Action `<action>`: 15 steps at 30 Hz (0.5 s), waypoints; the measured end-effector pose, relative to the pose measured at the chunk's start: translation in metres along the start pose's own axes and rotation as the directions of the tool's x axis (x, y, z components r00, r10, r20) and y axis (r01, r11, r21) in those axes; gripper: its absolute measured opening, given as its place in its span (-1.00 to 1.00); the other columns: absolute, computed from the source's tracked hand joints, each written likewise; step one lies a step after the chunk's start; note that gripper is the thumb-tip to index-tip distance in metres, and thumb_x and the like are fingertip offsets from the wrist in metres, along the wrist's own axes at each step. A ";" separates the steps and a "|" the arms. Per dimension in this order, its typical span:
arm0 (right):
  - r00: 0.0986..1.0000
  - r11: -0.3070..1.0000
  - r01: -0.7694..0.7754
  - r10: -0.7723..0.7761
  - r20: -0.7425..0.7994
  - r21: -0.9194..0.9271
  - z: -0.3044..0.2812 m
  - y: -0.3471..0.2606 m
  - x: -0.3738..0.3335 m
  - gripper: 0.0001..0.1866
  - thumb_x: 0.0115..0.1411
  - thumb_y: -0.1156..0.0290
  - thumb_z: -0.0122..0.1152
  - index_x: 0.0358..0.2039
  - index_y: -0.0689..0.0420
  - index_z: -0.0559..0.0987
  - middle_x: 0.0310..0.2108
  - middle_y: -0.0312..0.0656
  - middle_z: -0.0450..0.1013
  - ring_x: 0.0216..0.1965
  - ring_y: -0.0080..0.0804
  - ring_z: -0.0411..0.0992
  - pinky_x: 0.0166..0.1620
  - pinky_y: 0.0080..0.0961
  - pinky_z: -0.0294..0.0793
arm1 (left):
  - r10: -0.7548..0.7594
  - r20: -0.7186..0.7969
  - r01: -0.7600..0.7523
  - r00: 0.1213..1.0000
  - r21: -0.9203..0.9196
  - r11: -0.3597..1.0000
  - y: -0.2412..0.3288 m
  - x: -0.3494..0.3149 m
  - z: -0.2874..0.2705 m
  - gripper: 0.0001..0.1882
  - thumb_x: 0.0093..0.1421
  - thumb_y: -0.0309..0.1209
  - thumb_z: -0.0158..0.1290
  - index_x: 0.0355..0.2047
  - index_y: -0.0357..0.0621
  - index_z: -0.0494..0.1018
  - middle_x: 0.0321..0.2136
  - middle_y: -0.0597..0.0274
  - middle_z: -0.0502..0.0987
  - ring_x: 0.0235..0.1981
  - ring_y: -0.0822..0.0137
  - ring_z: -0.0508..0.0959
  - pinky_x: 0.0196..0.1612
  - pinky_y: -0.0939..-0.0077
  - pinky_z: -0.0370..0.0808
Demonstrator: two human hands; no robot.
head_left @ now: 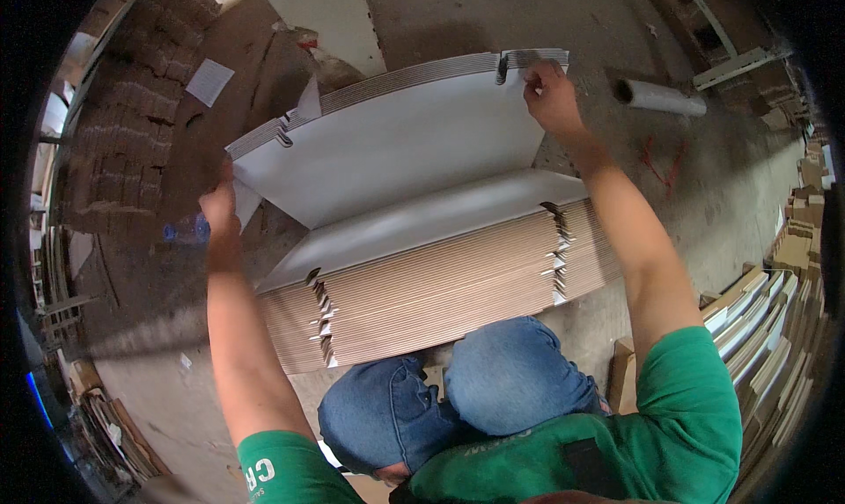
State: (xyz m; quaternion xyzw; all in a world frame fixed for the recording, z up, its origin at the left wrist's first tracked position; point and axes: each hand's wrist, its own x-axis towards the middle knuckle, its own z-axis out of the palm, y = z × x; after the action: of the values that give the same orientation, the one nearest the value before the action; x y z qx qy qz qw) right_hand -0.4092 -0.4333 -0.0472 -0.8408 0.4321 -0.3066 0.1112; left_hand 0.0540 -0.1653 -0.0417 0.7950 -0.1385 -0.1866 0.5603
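In front of my knees lies a stack of slotted cardboard sheets (pixel 440 284), its brown edges toward me and two rows of dark slots cut into it. Beyond it, a white-faced cardboard sheet (pixel 396 165) slopes away, with layered, notched edges along its far side. My right hand (pixel 554 99) is closed at that sheet's far right corner, fingers curled in a pinch. My left hand (pixel 218 206) is closed at its left corner, beside a small white flap; its fingertips are partly hidden.
Tall piles of brown cardboard (pixel 119 143) stand at the left, with a paper sheet (pixel 209 82) on them. A clear bottle (pixel 187 231) lies near my left hand. Farther right are a plastic film roll (pixel 660 97) and red strapping (pixel 662 165). More stacked board (pixel 761 337) fills the lower right.
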 end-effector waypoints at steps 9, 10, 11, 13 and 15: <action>0.909 0.918 -0.393 0.378 -0.176 -0.058 -0.060 0.010 0.000 -0.76 0.00 0.29 0.23 -0.47 0.19 0.43 -0.52 -0.17 0.39 -0.48 -0.35 0.36 -0.41 -0.49 0.35 | -0.123 0.097 0.132 0.988 -0.091 0.987 0.003 -0.013 -0.034 -0.45 -0.06 -0.32 0.18 -0.10 -0.39 0.35 -0.08 0.05 0.39 -0.06 0.24 0.37 -0.03 0.43 0.27; 0.887 0.907 -0.417 0.421 -0.193 0.063 -0.075 0.017 -0.002 -0.74 0.00 0.26 0.23 -0.47 0.19 0.43 -0.55 -0.20 0.38 -0.48 -0.39 0.34 -0.41 -0.51 0.34 | -0.167 0.170 0.183 0.971 -0.081 0.980 0.007 -0.019 -0.044 -0.48 -0.06 -0.36 0.17 -0.11 -0.39 0.36 -0.09 0.04 0.39 -0.06 0.23 0.37 -0.02 0.43 0.27; 0.863 0.883 -0.431 0.463 -0.202 0.185 -0.086 0.021 -0.005 -0.72 0.01 0.23 0.23 -0.47 0.19 0.43 -0.58 -0.22 0.37 -0.49 -0.43 0.33 -0.41 -0.52 0.34 | -0.088 0.141 0.078 0.986 0.079 0.994 0.008 -0.027 -0.049 -0.52 -0.07 -0.40 0.16 -0.12 -0.38 0.37 -0.09 0.03 0.40 -0.07 0.23 0.38 -0.04 0.43 0.29; 0.924 0.919 -0.370 0.379 -0.044 0.133 -0.100 0.014 -0.015 -0.71 -0.01 0.19 0.22 -0.48 0.16 0.46 -0.48 -0.21 0.45 -0.42 -0.34 0.41 -0.34 -0.46 0.39 | 0.084 0.113 -0.123 0.990 0.401 0.908 0.026 -0.061 -0.052 -0.58 -0.07 -0.49 0.14 -0.16 -0.37 0.40 -0.11 0.01 0.41 -0.10 0.22 0.41 -0.08 0.44 0.33; 0.944 0.942 -0.303 0.277 0.181 0.141 -0.107 -0.012 -0.035 -0.69 0.04 0.12 0.13 -0.43 0.14 0.50 -0.38 -0.16 0.48 -0.31 -0.26 0.44 -0.23 -0.42 0.40 | 0.108 0.018 -0.109 0.994 0.230 0.967 0.029 -0.092 -0.060 -0.61 -0.06 -0.54 0.11 -0.16 -0.37 0.40 -0.11 0.02 0.40 -0.13 0.24 0.43 -0.12 0.46 0.36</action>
State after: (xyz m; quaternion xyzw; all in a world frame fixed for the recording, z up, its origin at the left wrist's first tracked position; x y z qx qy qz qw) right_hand -0.4820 -0.3895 0.0278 -0.7771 0.5140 -0.2541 0.2595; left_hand -0.0011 -0.0852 0.0162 0.8453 -0.2041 -0.1403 0.4733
